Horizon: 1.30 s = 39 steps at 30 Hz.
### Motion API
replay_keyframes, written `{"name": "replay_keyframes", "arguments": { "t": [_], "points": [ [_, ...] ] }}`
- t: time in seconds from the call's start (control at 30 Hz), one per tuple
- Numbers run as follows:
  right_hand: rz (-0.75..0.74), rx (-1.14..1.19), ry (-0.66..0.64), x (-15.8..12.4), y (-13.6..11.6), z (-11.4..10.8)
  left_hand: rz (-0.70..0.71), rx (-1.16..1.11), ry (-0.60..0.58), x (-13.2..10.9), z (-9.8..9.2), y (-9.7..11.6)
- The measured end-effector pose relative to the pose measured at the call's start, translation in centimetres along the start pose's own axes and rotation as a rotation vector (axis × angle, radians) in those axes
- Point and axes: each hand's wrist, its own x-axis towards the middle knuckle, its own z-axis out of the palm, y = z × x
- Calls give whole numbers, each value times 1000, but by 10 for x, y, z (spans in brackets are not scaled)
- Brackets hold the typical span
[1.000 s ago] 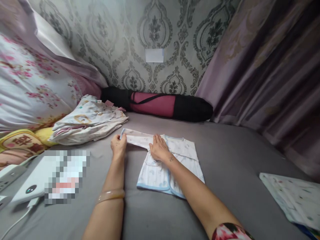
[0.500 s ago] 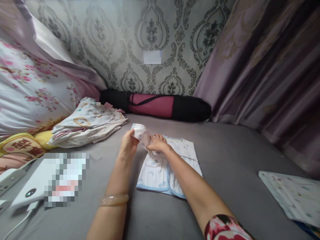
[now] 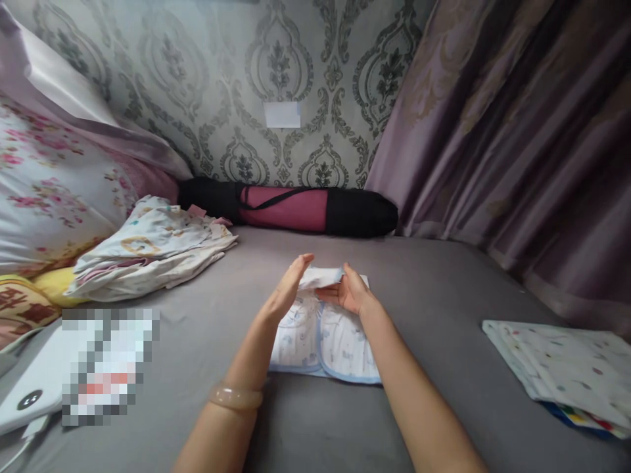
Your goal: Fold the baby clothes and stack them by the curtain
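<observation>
A small white cloth piece with a pale blue edge (image 3: pixel 323 277) is stretched between my two hands, raised over a garment. My left hand (image 3: pixel 290 286) is at its left end, fingers straight and close together; its thumb is hidden. My right hand (image 3: pixel 352 289) grips the other end, thumb at the blue edge and fingers reaching underneath. Below lies a white baby top with blue trim and a small print (image 3: pixel 345 345), its front panels overlapping. The hands and the cloth piece cover the top's upper part.
A crumpled pile of printed cloths (image 3: pixel 158 243) is on the left, near a white power bank with a cable (image 3: pixel 37 381). A folded printed cloth (image 3: pixel 566 368) lies at right. A black and maroon roll bag (image 3: pixel 286 209) rests along the wall.
My right hand has moved right from the middle of the cloth piece to its far end. My left hand has moved right and its fingers have straightened. The view has shifted slightly right.
</observation>
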Motion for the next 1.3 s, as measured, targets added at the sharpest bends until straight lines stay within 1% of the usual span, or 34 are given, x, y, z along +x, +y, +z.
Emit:
{"name": "replay_keyframes", "arguments": {
  "t": [0.07,0.13,0.2,0.27,0.37,0.5,0.6,0.73,0.8,0.87,0.97,1.03,1.13,1.17,1.23,1.3],
  "points": [
    [-12,3,-29,-1,0,-1,16,10,45,0,-10,-1],
    [-46,-23,-8,0,2,-1,17,93,119,1,-22,-2],
    [-98,-92,74,1,4,-1,8,231,155,2,-33,-4],
    [-165,-218,167,5,8,-2,-9,349,146,3,-37,-9],
    [-271,-487,288,11,12,-7,-49,482,108,2,-36,-22],
    [-376,-847,425,20,14,-21,-40,691,30,-1,-33,-39],
    [-374,-1085,500,20,13,-28,-41,819,-25,-3,-32,-45],
    [-367,-1378,571,13,10,-26,-70,993,-69,-3,-30,-43],
    [-350,-1476,585,7,10,-23,-100,1073,-82,-4,-28,-41],
    [-307,-1523,593,1,10,-20,-122,1121,-93,-4,-27,-39],
    [-249,-1557,619,-7,10,-17,-118,1127,-95,-3,-27,-40],
    [-247,-1586,640,-12,10,-15,-105,1091,-83,-3,-29,-41],
    [-313,-1646,681,-18,10,-8,-93,952,-38,-2,-32,-38],
    [-353,-1670,673,-19,11,-4,-95,883,-14,-2,-34,-35],
    [-430,-1724,576,-20,13,4,-104,747,35,-3,-38,-29],
    [-474,-1767,408,-18,17,12,-112,671,60,-3,-43,-24]
  ]
}}
